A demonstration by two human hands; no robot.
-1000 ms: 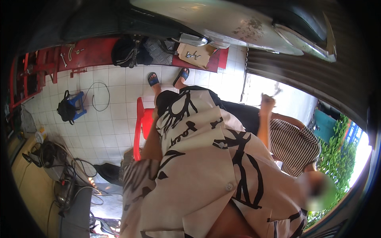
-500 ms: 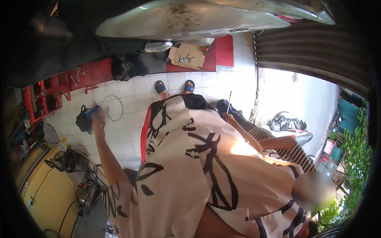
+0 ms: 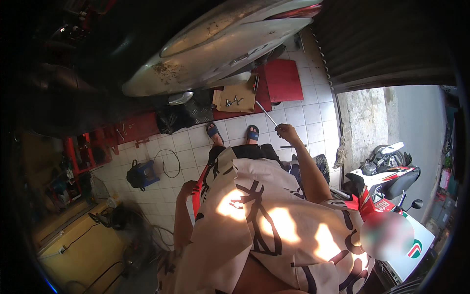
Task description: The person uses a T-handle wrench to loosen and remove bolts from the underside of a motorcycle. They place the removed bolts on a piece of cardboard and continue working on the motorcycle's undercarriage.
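My right hand [image 3: 288,133] is closed around one end of a long silver rod-shaped tool [image 3: 267,113], held out ahead of me. The tool's far end points toward the flat cardboard box [image 3: 223,104], where several small metal parts [image 3: 234,101], perhaps bolts, lie. My left hand [image 3: 189,188] is low at my left side, against the red edge [image 3: 197,200] of my clothing. Its fingers look bent, but they are too small and dark to show whether they grip the cloth. Ahead stands a motorcycle [image 3: 196,66] with dirty silver body panels.
A red platform [image 3: 284,81] runs under the motorcycle, with a black bag [image 3: 171,120] on it. To the left are a small blue stool [image 3: 145,172], a thin looped cable [image 3: 177,164] and a red metal frame [image 3: 81,157]. A red-and-white motorbike [image 3: 382,176] is parked at the right.
The view has turned. My right hand has moved forward and swung the rod-shaped tool toward the cardboard box. My left hand has come back from near the blue stool to my side.
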